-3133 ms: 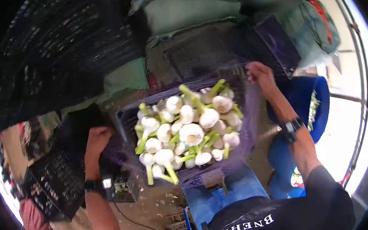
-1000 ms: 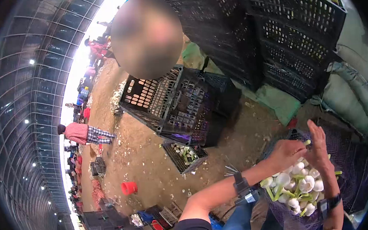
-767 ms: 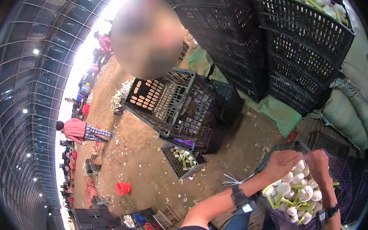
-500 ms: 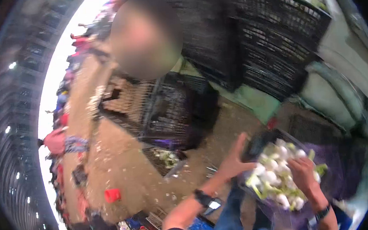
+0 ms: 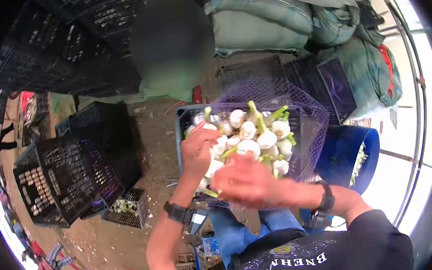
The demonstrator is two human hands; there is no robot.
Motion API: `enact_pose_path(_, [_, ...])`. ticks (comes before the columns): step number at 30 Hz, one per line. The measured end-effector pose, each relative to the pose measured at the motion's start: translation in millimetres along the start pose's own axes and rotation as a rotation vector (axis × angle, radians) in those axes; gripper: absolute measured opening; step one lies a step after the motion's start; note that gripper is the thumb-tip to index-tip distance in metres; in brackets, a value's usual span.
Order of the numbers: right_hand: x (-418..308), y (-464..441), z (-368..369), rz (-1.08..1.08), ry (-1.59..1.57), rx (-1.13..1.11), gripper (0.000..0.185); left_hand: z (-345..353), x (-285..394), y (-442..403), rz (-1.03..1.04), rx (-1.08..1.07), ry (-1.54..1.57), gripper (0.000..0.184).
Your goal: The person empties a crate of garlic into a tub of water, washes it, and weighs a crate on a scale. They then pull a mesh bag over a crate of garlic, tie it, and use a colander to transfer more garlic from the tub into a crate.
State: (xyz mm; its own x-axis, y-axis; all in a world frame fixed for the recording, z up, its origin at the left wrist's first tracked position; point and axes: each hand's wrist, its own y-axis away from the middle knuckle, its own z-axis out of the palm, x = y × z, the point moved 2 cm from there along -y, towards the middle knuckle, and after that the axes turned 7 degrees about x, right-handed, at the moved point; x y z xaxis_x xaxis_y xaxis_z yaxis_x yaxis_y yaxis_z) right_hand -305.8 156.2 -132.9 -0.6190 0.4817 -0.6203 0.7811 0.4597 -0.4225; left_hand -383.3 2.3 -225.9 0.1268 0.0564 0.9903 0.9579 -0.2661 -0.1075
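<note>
garlic bulbs [image 5: 248,147] are filling a dark crate [image 5: 179,138] just in front of the person's jeans [image 5: 233,230], presumably placed there so both hands are having easy reach; whatever is supporting the crate is hidden. the left hand [image 5: 197,149] is lying over the left side of the heap, fingers bent and narrow; cannot tell whether they are gripping a bulb. the right hand [image 5: 245,181] is hovering over the near side, blurring, fingers curling in; cannot tell what, if anything, they are holding. purple netting [image 5: 311,122] is spreading past the crate's far and right edges, probably draped outward so it is leaving the top open. green stems [image 5: 261,124] are pointing several ways, suggesting loose piling. a blue tub [image 5: 335,148] is sitting near on the right; black crates [image 5: 66,167] are sitting well apart on the left. far side: sacks [image 5: 263,27] are lying piled, likely for storage.
</note>
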Motion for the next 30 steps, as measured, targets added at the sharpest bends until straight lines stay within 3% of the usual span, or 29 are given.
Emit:
enact_pose_path(1, [21.3, 3.5, -18.2, 0.028, 0.183, 0.082, 0.052, 0.4, -3.4, 4.5, -0.118, 0.114, 0.199, 0.022])
enact_pose_path(3, [81.3, 5.3, -74.7, 0.241, 0.487, 0.131, 0.077, -14.9, 1.8, 1.7, -0.167, 0.313, 0.128, 0.022])
enact_pose_path(4, [116.0, 13.4, -93.0, 0.354, 0.617, 0.133, 0.089, -21.2, 1.4, -3.3, -0.308, 0.392, 0.518, 0.025])
enact_pose_path(5, [139.2, 21.4, -111.2, 0.421, 0.693, 0.103, 0.098, -30.7, 5.7, -7.3, -0.301, 0.475, 0.494, 0.025])
enact_pose_path(6, [167.8, 33.1, -123.9, 0.500, 0.602, 0.040, 0.098, -50.2, -7.2, -7.9, -0.279, 0.408, 0.712, 0.020])
enact_pose_path(8, [209.8, 68.4, -132.3, 0.892, 0.191, -0.118, 0.096, -71.1, -0.5, -9.6, -0.293, 0.529, 0.453, 0.008])
enact_pose_path(9, [213.8, 79.8, -132.7, 1.124, -0.042, -0.225, 0.095, -86.0, -10.4, -3.4, -0.210, 0.547, 0.450, 0.022])
enact_pose_path(11, [200.7, 93.4, -147.9, 1.193, -0.072, -0.280, 0.095, -108.6, -6.2, 14.4, -0.236, 0.604, 0.444, 0.049])
enact_pose_path(13, [180.6, 116.9, -160.1, 1.273, -0.098, -0.334, 0.095, -132.1, -11.5, 46.1, -0.251, 0.568, 0.275, 0.054])
enact_pose_path(14, [170.7, 133.5, -173.2, 1.260, -0.054, -0.015, 0.095, -128.8, -4.2, 60.9, -0.328, 0.587, 0.034, 0.056])
enact_pose_path(15, [162.3, 151.7, -188.7, 1.221, -0.005, 0.302, 0.095, -124.4, -1.0, 77.1, -0.326, 0.574, 0.039, 0.056])
enact_pose_path(16, [173.2, 198.8, -187.8, 1.231, -0.158, 0.417, 0.098, -120.1, -2.0, 94.7, -0.386, 0.556, -0.052, 0.061])
enact_pose_path(17, [170.9, 223.1, -178.3, 1.236, -0.152, 0.422, 0.098, -117.2, -5.7, 109.5, -0.448, 0.539, -0.145, 0.066])
enact_pose_path(18, [162.6, 245.0, -164.8, 1.289, -0.340, 0.429, 0.099, -115.7, -11.9, 121.6, -0.451, 0.531, -0.144, 0.066])
enact_pose_path(20, [151.2, 262.3, -141.1, 1.360, -0.560, 0.383, 0.100, -104.9, -22.0, 134.9, -0.242, 0.149, -0.273, 0.069])
enact_pose_path(21, [157.0, 258.3, -128.6, 1.363, -0.563, 0.385, 0.100, -97.1, -23.9, 128.4, -0.244, 0.146, -0.275, 0.069])
enact_pose_path(23, [175.6, 243.5, -106.3, 1.272, -0.494, 0.561, 0.078, -71.5, -32.1, 93.9, -0.347, 0.336, -0.173, 0.056])
enact_pose_path(24, [185.3, 235.5, -96.5, 1.278, -0.495, 0.571, 0.078, -63.8, -37.3, 83.5, -0.398, 0.427, -0.120, 0.051])
enact_pose_path(25, [198.5, 226.0, -90.5, 1.256, -0.563, 0.708, 0.060, -64.8, -45.2, 77.9, -0.395, 0.419, -0.119, 0.051])
enact_pose_path(26, [210.0, 219.1, -87.0, 1.225, -0.629, 0.845, 0.043, -70.4, -55.2, 70.8, -0.337, 0.474, -0.039, 0.038])
enact_pose_path(27, [216.3, 214.4, -85.2, 1.227, -0.622, 0.855, 0.043, -69.8, -63.5, 63.9, -0.282, 0.526, 0.043, 0.028])
enact_pose_path(28, [217.5, 210.2, -86.3, 1.147, -0.847, 1.087, 0.029, -51.3, -40.3, 52.2, -0.337, 0.659, 0.061, 0.012])
enact_pose_path(29, [215.1, 207.7, -87.0, 1.042, -1.073, 1.314, 0.019, -58.5, -47.3, 58.8, -0.344, 0.650, 0.060, 0.012])
enact_pose_path(30, [209.0, 204.4, -90.1, 1.088, -1.091, 1.424, 0.017, -72.9, -53.5, 65.9, -0.307, 0.600, 0.197, 0.012])
